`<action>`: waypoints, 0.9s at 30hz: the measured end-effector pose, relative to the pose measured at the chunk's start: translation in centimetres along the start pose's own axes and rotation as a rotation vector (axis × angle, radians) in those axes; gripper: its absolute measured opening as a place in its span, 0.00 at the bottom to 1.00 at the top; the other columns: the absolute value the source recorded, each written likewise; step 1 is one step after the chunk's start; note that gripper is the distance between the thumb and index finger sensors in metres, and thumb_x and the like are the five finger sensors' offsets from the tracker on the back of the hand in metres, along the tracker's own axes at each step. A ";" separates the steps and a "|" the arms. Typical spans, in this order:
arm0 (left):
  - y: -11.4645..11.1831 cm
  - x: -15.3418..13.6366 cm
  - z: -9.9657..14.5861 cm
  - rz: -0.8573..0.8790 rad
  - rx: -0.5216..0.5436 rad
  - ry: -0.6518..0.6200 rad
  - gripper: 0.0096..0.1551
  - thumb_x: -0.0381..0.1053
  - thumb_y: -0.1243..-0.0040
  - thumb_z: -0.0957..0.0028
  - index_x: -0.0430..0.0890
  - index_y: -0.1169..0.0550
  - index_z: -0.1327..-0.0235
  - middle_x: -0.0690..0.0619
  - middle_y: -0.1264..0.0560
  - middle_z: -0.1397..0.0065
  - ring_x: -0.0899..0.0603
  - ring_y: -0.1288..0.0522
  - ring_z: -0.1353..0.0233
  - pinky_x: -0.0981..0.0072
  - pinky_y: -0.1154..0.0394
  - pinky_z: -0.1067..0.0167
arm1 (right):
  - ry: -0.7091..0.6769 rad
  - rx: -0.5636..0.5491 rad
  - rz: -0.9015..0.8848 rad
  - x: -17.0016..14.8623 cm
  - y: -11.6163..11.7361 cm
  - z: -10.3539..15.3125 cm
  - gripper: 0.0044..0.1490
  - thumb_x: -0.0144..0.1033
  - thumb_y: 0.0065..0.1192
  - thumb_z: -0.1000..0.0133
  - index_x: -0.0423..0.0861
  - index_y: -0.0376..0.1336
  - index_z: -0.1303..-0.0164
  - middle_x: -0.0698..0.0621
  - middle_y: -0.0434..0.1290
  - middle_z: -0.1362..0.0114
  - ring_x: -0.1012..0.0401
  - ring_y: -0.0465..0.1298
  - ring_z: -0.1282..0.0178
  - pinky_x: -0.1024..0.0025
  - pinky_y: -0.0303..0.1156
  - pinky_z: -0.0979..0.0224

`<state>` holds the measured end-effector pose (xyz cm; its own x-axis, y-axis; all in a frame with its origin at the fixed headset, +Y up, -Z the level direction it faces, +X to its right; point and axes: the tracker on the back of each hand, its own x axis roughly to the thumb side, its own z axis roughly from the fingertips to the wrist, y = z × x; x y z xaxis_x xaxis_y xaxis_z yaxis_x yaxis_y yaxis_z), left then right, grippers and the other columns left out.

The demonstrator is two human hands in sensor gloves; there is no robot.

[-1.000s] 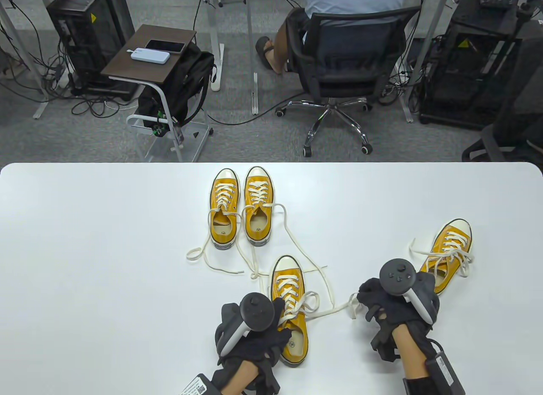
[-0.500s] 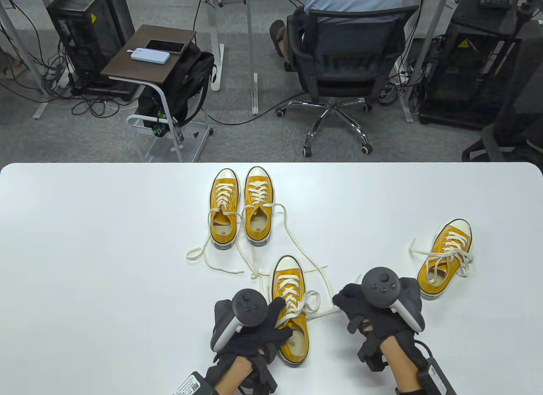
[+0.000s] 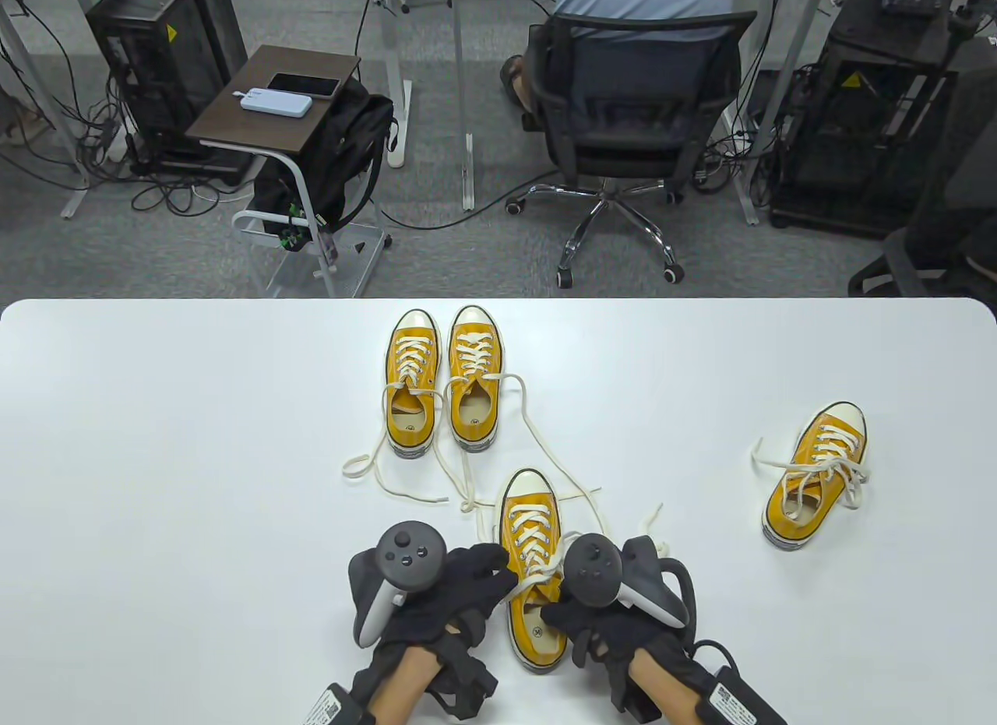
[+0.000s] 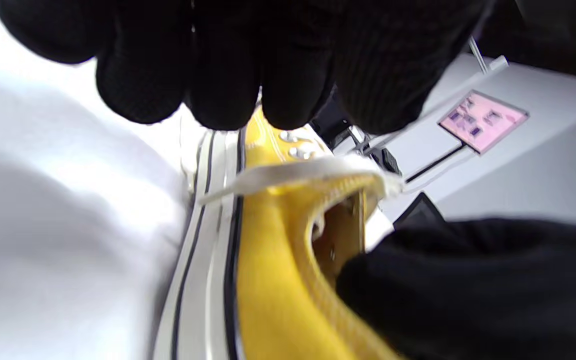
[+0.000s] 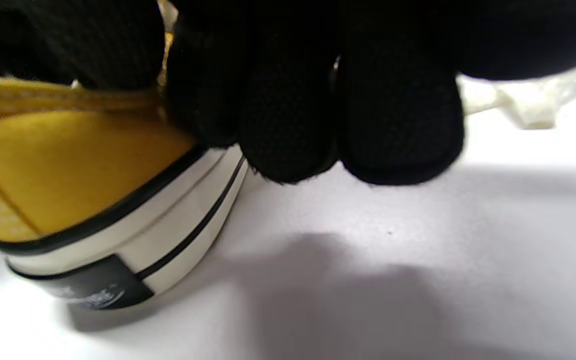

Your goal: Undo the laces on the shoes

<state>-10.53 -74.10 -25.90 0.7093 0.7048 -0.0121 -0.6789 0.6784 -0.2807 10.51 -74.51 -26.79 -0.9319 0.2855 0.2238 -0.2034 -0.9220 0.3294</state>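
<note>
Shoelaces (image 3: 537,573) on the nearest yellow sneaker (image 3: 533,577) are what you are working on; that shoe stands at the near middle of the white worktop (image 3: 156,445), toe pointing away from you, with both hands flanking it. Your left hand (image 3: 448,600) sits against the shoe's left side, fingers reaching toward the lace where it crosses the opening; they look loosely bent, but whether they pinch the lace you cannot tell from above. Your right hand (image 3: 600,612) comes over the shoe's right edge near the collar, likely to steady it while the knot is pulled loose.

The left wrist view adds what the tracker hides: a flat white lace strand (image 4: 298,172) runs across the shoe's opening just under your fingertips (image 4: 223,90), and a gloved finger of the other hand lies at the collar. The right wrist view shows your right fingers (image 5: 358,115) curled over the canvas edge above the heel, gripping the shoe.

Beyond, two more sneakers (image 3: 444,378) stand side by side with laces trailing loose, seemingly done. A fourth sneaker (image 3: 818,476) lies well apart to the right, its bow apparently tied.
</note>
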 end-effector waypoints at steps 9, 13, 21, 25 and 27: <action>1.9 1.0 0.6 -0.030 0.175 -0.023 0.19 0.57 0.31 0.54 0.55 0.14 0.52 0.50 0.16 0.44 0.36 0.19 0.43 0.41 0.24 0.45 | 0.013 0.009 -0.022 0.0 0.1 0.1 0.23 0.53 0.67 0.50 0.47 0.74 0.58 0.42 0.85 0.53 0.44 0.84 0.61 0.50 0.78 0.60; 6.6 -1.6 2.0 0.178 0.395 0.018 0.18 0.56 0.35 0.50 0.55 0.16 0.48 0.48 0.17 0.40 0.35 0.19 0.41 0.41 0.24 0.44 | 0.022 0.025 -0.042 -0.1 0.1 0.0 0.23 0.53 0.67 0.50 0.46 0.74 0.58 0.41 0.84 0.52 0.44 0.84 0.60 0.50 0.78 0.60; 14.2 -8.4 5.5 0.268 0.823 0.277 0.18 0.53 0.38 0.48 0.55 0.17 0.46 0.45 0.19 0.37 0.33 0.21 0.40 0.40 0.25 0.44 | 0.039 0.053 -0.064 -0.3 0.1 -0.1 0.23 0.53 0.66 0.49 0.47 0.73 0.57 0.41 0.84 0.50 0.44 0.84 0.60 0.50 0.78 0.60; 14.6 -10.4 5.0 0.172 0.648 0.469 0.18 0.52 0.37 0.48 0.55 0.17 0.46 0.44 0.20 0.35 0.32 0.22 0.38 0.40 0.26 0.42 | 0.040 0.057 -0.065 -0.3 0.1 -0.1 0.23 0.53 0.66 0.49 0.47 0.73 0.57 0.41 0.84 0.50 0.43 0.84 0.59 0.50 0.77 0.60; 13.9 -10.7 4.0 0.107 0.496 0.551 0.18 0.52 0.37 0.48 0.55 0.16 0.46 0.43 0.21 0.33 0.31 0.23 0.37 0.39 0.27 0.41 | 0.042 0.056 -0.065 -0.3 0.1 -0.1 0.23 0.53 0.66 0.49 0.47 0.73 0.57 0.40 0.84 0.50 0.43 0.84 0.59 0.50 0.77 0.60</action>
<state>-28.36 -71.36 -25.83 0.5384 0.6546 -0.5307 -0.6626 0.7180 0.2133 10.70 -74.72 -26.90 -0.9293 0.3316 0.1625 -0.2473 -0.8856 0.3931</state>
